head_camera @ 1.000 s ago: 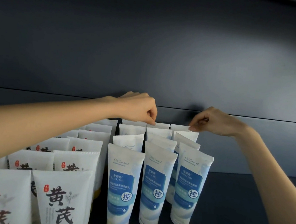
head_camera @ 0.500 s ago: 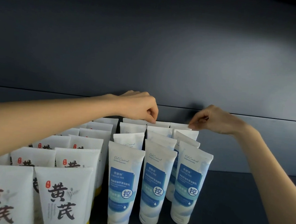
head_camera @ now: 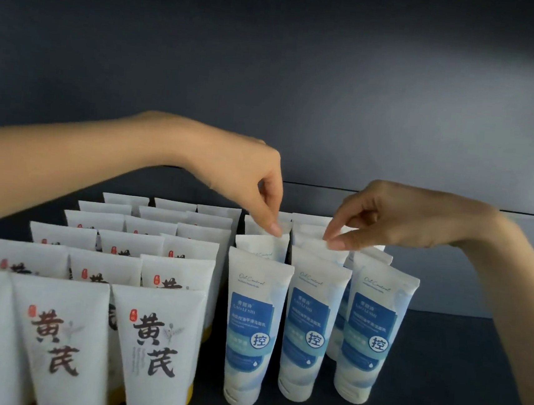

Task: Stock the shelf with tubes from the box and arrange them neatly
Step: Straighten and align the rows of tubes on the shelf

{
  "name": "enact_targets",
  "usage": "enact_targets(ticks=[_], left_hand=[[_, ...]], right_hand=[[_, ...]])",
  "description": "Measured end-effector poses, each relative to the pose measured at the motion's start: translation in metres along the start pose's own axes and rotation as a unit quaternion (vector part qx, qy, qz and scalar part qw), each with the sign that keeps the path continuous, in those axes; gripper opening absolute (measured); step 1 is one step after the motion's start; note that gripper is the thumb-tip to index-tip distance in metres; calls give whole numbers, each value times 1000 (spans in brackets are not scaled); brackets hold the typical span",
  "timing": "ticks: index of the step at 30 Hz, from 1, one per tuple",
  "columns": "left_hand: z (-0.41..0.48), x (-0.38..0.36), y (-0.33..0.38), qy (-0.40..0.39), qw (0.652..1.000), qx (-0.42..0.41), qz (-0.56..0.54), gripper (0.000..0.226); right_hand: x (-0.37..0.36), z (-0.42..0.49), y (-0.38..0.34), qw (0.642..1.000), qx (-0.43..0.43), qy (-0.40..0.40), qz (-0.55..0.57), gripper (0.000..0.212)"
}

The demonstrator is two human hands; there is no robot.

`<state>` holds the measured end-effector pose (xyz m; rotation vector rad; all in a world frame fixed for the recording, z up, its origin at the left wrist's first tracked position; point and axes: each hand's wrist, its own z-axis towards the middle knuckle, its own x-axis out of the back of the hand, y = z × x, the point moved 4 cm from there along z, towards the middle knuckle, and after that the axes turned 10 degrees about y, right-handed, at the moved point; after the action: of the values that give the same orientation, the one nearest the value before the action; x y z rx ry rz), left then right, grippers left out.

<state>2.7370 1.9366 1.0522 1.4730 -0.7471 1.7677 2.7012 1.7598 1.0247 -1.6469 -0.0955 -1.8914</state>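
Between the closed thumb and forefinger, the fingers (head_camera: pixel 273 225) of the left hand (head_camera: pixel 245 180), the top seam of a left-column tube (head_camera: pixel 255 245) is pinched. The seam of a middle-column tube (head_camera: pixel 318 248) is pinched likewise by the right hand (head_camera: pixel 404 219). Both tubes are stood upright just behind the front row of blue-label tubes (head_camera: pixel 249 324), seen at 6 o'clock from the fingers. White tubes (head_camera: pixel 153 348) are ranked at 8 o'clock on the dark shelf (head_camera: pixel 439 366).

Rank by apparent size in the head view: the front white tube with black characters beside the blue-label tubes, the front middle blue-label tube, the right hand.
1. White plastic tube with black characters, largest, though nearest the camera.
2-3. White plastic tube with blue label and right hand: about alike, hand farther back, so unranked.
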Motion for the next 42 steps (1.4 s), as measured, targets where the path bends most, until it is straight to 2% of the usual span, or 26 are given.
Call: enact_targets(ticks=[3,13,23,42], left_hand=[[-4,-10,-4,-26,1000,13,-1,24],[1,-23,-10,-35,999,2,24,20],[5,-26,-19,25,992,-30,117,25],[5,-27,-25,40,995,-20,90,21]], right_hand=[[-6,3,-3,1000,2,-1,-9,46],[-12,8,2,1000,9,10,-10,15],[-12,13,9,999,15,33,8,14],[-9,12,14,999,10,28,37,21]])
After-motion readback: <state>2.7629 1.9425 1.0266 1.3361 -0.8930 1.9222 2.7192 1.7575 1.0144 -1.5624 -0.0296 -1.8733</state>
